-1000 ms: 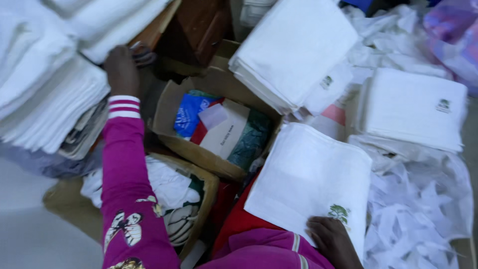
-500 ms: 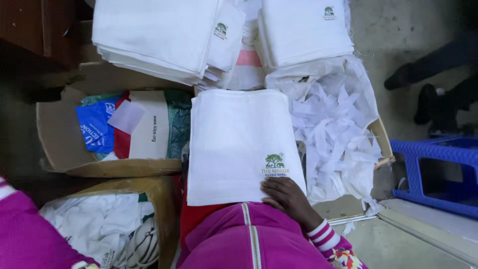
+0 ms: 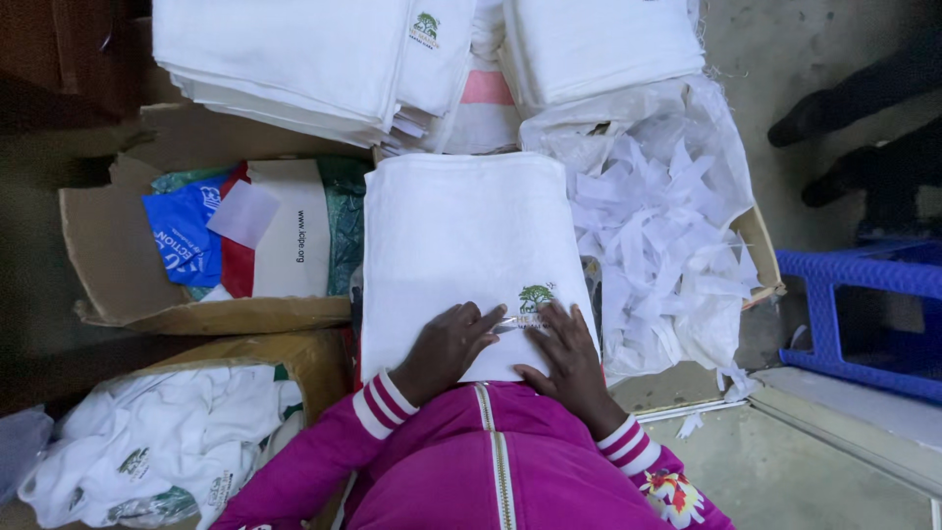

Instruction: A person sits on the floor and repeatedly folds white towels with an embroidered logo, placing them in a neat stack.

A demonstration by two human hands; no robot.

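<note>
We see both hands flat on a folded white cloth [image 3: 461, 245] that lies on the lap, at its near edge, next to a small green tree logo [image 3: 535, 295] printed in the cloth's near right corner. Left hand [image 3: 448, 345]: fingers spread and extended, palm down on the fabric, pressing, not clasping anything. Right hand [image 3: 564, 355]: same, open and flat, fingertips just beside the logo. Something thin sits between the two hands' fingertips at the logo; we cannot tell what it is. Magenta jacket sleeves [image 3: 324, 456] with striped cuffs run down to the bottom of the view. Beyond the cloth's far edge: a tall stack of folded white cloths [image 3: 294, 59] at far left, a second stack [image 3: 599, 39] at far right, a pink-striped piece [image 3: 488, 93] between them. Right of the cloth: a box holding a sack of white paper scraps [image 3: 677, 216]. Left of it: an open cardboard box [image 3: 108, 265] with blue, red, white and green bags [image 3: 245, 236]. Near left: another carton with crumpled white logo cloths [image 3: 157, 451]. Far right on the floor: a blue plastic stool [image 3: 863, 304], and another person's dark shoes [image 3: 844, 108] behind it.
</note>
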